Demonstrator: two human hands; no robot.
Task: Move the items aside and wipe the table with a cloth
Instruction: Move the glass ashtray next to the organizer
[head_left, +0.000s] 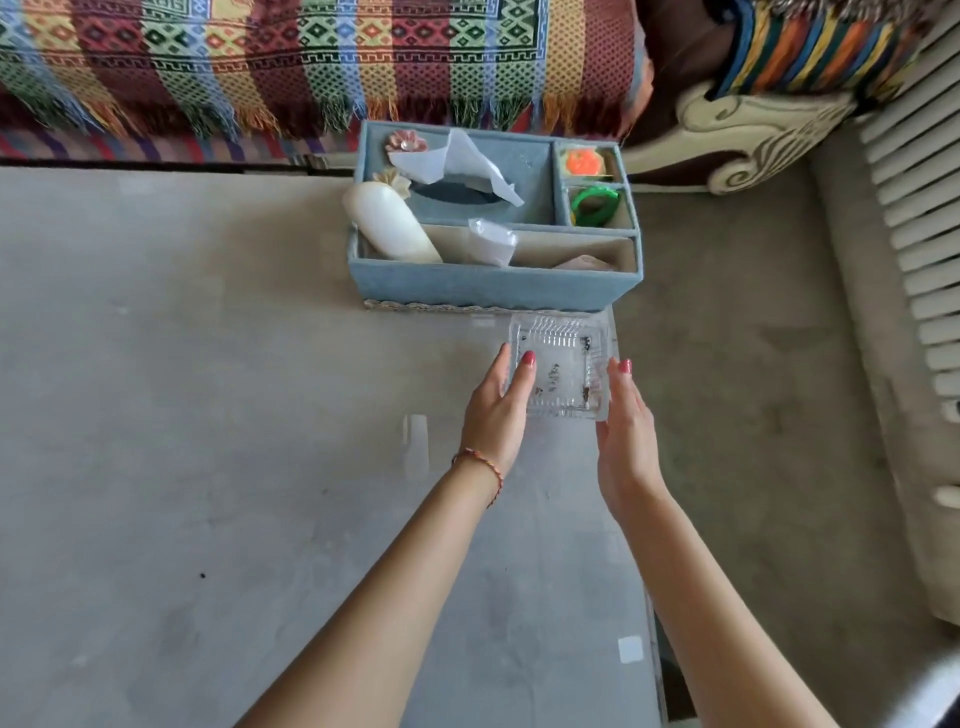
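Note:
A square clear glass dish (561, 366) with dark specks in it sits near the right edge of the glass-topped table (208, 415). My left hand (496, 410) touches its left side, thumb over the rim and fingers fairly straight. My right hand (626, 441) lies along its right side with straight fingers. Just behind the dish stands a blue fabric organiser box (488, 286) with a tissue (467, 161), a white bottle (389, 223) and small items in compartments. No cloth is in view.
A sofa with a striped patterned throw (311, 62) runs along the far side of the table. At the right is grey carpet (737, 364), an ornate sofa arm (737, 135) and a white slatted radiator (914, 218).

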